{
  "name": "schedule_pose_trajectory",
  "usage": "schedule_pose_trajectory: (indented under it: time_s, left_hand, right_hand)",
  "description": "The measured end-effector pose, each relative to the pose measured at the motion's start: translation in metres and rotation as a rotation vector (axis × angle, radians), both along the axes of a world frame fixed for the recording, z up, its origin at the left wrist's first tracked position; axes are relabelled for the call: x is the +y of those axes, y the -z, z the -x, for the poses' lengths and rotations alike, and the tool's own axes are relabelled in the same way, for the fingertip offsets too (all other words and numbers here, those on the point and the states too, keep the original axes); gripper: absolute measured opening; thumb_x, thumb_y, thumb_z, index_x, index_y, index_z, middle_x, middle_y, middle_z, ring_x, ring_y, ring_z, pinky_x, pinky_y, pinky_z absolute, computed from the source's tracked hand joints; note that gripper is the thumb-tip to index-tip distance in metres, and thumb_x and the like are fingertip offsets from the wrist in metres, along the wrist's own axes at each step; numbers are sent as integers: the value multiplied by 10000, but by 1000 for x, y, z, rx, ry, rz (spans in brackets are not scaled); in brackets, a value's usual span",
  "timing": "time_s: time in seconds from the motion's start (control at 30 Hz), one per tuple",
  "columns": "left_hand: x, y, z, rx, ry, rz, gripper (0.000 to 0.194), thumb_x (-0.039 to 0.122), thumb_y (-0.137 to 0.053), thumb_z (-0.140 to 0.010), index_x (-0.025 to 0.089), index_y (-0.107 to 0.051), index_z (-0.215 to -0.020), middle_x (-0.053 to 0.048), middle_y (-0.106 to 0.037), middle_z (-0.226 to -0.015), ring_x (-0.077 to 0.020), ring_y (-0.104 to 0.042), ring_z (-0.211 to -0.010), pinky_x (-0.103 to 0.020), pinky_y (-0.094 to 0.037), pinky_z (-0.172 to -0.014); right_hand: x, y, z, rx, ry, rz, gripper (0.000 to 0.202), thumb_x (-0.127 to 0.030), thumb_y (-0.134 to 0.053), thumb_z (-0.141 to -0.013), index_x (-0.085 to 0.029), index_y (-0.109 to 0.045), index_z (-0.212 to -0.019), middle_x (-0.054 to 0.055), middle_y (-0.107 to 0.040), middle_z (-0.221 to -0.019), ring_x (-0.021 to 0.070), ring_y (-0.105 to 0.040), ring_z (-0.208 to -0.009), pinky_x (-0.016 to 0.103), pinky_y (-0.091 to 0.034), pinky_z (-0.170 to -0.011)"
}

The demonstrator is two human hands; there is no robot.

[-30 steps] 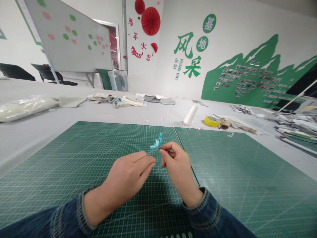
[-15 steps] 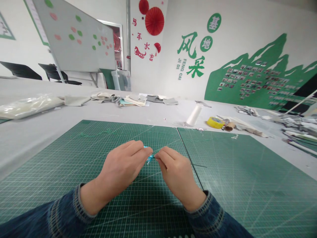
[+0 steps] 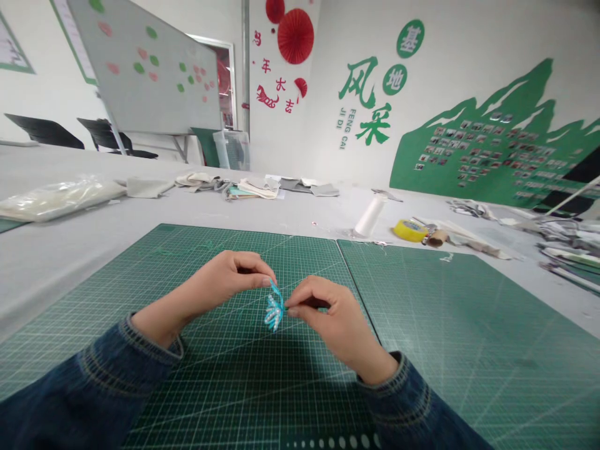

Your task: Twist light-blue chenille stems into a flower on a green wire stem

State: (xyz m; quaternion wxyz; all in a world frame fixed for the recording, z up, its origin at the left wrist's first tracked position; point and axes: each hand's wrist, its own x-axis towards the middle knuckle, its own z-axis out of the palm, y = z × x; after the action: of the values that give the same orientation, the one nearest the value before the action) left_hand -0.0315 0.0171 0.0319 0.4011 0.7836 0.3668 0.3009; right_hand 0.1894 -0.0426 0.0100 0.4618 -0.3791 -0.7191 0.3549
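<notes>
A small blue-and-white looped flower (image 3: 273,312) hangs between my hands above the green cutting mat (image 3: 210,375), its petals pointing down and to the left. My right hand (image 3: 335,319) pinches the flower's base between thumb and fingertips; a thin dark stem there is mostly hidden by the fingers. With thumb and forefinger, my left hand (image 3: 234,275) grips the end of a blue ribbon (image 3: 276,289) that runs down to the flower's base.
A white thread cone (image 3: 370,215) stands beyond the mats, with a yellow tape roll (image 3: 410,230) beside it. Fabric scraps (image 3: 257,187) lie along the table's far side. A clear plastic bag (image 3: 60,199) is at left. A second cutting mat (image 3: 469,312) adjoins on the right.
My left hand has shifted left and opened a gap from my right hand, drawing out the blue ribbon. The flower, mostly covered by the fingers before, is now exposed.
</notes>
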Motion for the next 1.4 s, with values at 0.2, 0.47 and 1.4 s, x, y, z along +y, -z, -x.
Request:
schedule_pose_trajectory:
  time_s: [0.2, 0.47, 1.4]
  left_hand:
    - [-11, 16, -20, -223, -113, 264, 142, 327, -705, -799, 193, -748, -781, 12, -668, -700, -131, -544, -670, -260, -413, -657]
    - [-24, 24, -38, -228, -140, 207, 144, 322, -654, -854, 219, -754, -841, 15, -699, -730, -123, -561, -658, -243, -408, -614]
    - [-50, 26, -42, 112, -224, -759, 124, 174, -571, -937, 190, -693, -929, 4, -655, -748, -138, -593, -684, -268, -453, -638]
  right_hand:
    - [4, 2, -1, 453, -17, 352, 74, -146, -738, -758, -192, -682, -745, -45, -550, -595, 87, -454, -534, 226, -315, -506]
    - [10, 5, -3, 808, 13, 551, 171, -201, -770, -728, -166, -609, -772, -38, -554, -676, 39, -403, -475, 208, -172, -455]
    - [1, 14, 4, -178, 443, -235, 178, -99, -549, -900, -205, -632, -784, 4, -587, -779, 154, -550, -723, 287, -414, -649]
